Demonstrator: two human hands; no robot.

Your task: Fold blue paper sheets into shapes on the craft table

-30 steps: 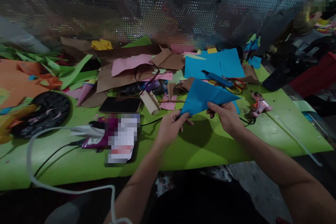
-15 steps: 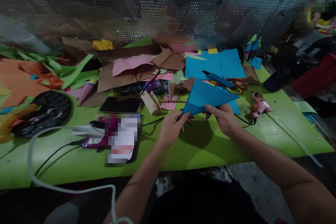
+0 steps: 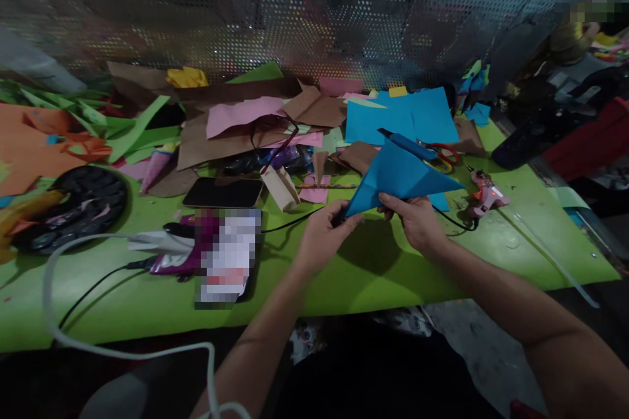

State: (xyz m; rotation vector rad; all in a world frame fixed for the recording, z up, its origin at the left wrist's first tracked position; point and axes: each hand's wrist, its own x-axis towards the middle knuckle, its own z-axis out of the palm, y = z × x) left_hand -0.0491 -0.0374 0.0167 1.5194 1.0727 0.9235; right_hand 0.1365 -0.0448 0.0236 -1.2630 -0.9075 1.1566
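A sheet of blue paper (image 3: pixel 403 173), bent into a pointed, cone-like shape, is held above the green tabletop. My left hand (image 3: pixel 327 229) pinches its lower left corner between thumb and fingers. With the thumb on top and fingers beneath, my right hand (image 3: pixel 415 219) grips its lower edge. The paper's sharp tip points right, towards a pink glue gun (image 3: pixel 486 195) lying on the table. Just behind the paper are a blue utility knife (image 3: pixel 405 144) and scissors with red and yellow handles (image 3: pixel 448 156), both partly covered.
A black phone (image 3: pixel 223 192) and a second phone with a lit, blurred screen (image 3: pixel 228 255) lie left of my hands. Flat blue paper (image 3: pixel 393 119), brown paper (image 3: pixel 196 144) and glasses (image 3: pixel 275 137) lie behind. A white cable (image 3: pixel 132 355) loops over the front left edge.
The blue paper has curled more, and its tip has swung slightly right and down. Both hands keep their grip on it, with the left fingers shifted a little. The view has moved slightly.
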